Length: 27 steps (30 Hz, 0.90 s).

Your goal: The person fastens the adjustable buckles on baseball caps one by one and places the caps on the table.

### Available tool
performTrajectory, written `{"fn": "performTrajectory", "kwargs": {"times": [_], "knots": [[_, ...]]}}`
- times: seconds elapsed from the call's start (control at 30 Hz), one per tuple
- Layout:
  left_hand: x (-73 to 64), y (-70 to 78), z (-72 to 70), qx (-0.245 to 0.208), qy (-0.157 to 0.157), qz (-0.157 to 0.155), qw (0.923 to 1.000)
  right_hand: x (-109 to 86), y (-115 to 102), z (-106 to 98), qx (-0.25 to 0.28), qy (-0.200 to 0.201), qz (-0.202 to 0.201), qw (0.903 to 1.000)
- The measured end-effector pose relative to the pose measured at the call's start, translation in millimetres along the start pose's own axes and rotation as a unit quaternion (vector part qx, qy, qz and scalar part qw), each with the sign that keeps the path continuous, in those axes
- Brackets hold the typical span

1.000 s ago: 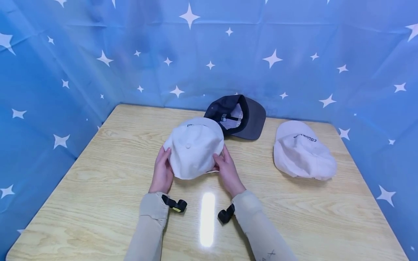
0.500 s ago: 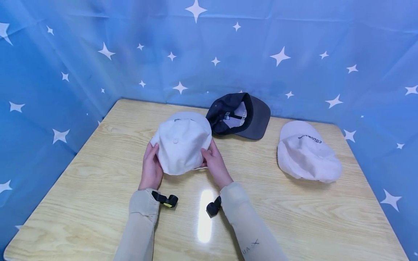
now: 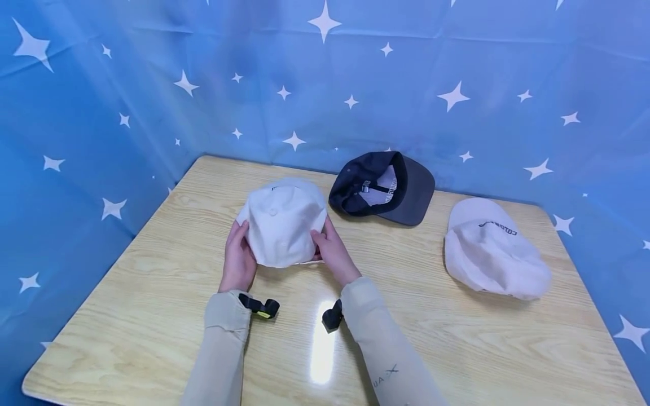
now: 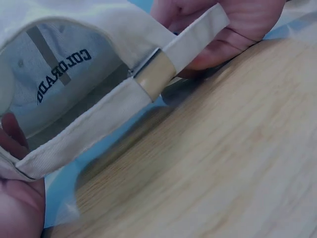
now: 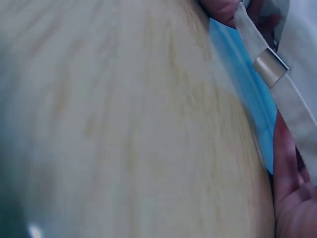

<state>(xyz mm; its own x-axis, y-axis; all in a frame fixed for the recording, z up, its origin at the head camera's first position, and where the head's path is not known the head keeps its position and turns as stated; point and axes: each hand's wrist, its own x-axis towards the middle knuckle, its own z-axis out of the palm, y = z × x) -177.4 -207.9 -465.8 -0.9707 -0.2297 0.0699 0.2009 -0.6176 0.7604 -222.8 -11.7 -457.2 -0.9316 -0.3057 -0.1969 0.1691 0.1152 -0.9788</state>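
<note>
Both hands hold a white baseball cap (image 3: 286,225) over the left-middle of the table, crown facing the head camera. My left hand (image 3: 237,258) grips its left edge, thumb outside. The right hand (image 3: 334,252) pinches the opposite edge, thumb on the fabric and fingers beneath. In the left wrist view, the back strap (image 4: 89,126) runs through a metal buckle (image 4: 156,74), its loose end sticking out. Dark reversed lettering (image 4: 62,74) shows through the back opening. The right wrist view has the same buckle (image 5: 271,67) close above the wood.
A dark cap (image 3: 368,189) lies with its inside showing at the table's back edge, just right of the held cap. Farther right rests another white cap (image 3: 495,254) with dark lettering. A blue star-patterned curtain (image 3: 355,73) hangs behind the wooden table (image 3: 431,327).
The held cap has moved left, away from the dark cap, with both hands still on it. It has tipped so less of its brim and front lettering shows. The head view has shifted slightly.
</note>
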Motion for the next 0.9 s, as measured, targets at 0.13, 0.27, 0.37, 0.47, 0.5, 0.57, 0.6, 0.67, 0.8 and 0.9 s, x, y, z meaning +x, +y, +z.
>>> {"fn": "performTrajectory", "kwargs": {"times": [0.13,0.27,0.37,0.47,0.5,0.57,0.6,0.67,0.8,0.9], "knots": [[1.1,-1.4,0.9,-0.002,0.006,0.003,1.0,1.4,-0.1,-0.9,-0.01,-0.004,0.01,0.9999],[1.2,-0.9,1.8,-0.014,0.018,-0.005,0.9997,1.6,-1.0,-1.1,-0.031,0.007,0.018,0.9993],[0.7,-0.7,2.3,-0.018,0.028,-0.008,0.9994,1.9,-1.1,-1.4,-0.039,0.01,0.02,0.999],[0.8,-1.1,2.7,-0.009,0.031,-0.002,0.9995,1.9,-1.2,-2.0,-0.038,0.004,0.018,0.9991],[1.0,-1.3,2.6,-0.008,0.031,0.0,0.9995,1.7,-1.2,-2.2,-0.037,0.0,0.015,0.9992],[1.9,-2.0,2.3,-0.011,0.025,0.005,0.9996,0.9,-1.0,-2.9,-0.033,-0.004,0.011,0.9994],[2.6,-2.5,1.9,-0.013,0.018,0.008,0.9997,0.4,-0.8,-3.3,-0.029,-0.006,0.01,0.9995],[3.7,-3.2,0.7,-0.02,0.002,0.015,0.9997,-0.5,-0.3,-3.9,-0.017,-0.01,0.007,0.9998],[4.6,-3.4,-1.9,-0.025,-0.016,0.026,0.9992,-1.5,0.6,-4.6,-0.003,-0.012,0.0,0.9999],[4.2,-2.1,-2.9,-0.021,-0.005,0.035,0.9992,-1.0,0.8,-4.4,0.003,-0.012,-0.006,0.9999]]}}
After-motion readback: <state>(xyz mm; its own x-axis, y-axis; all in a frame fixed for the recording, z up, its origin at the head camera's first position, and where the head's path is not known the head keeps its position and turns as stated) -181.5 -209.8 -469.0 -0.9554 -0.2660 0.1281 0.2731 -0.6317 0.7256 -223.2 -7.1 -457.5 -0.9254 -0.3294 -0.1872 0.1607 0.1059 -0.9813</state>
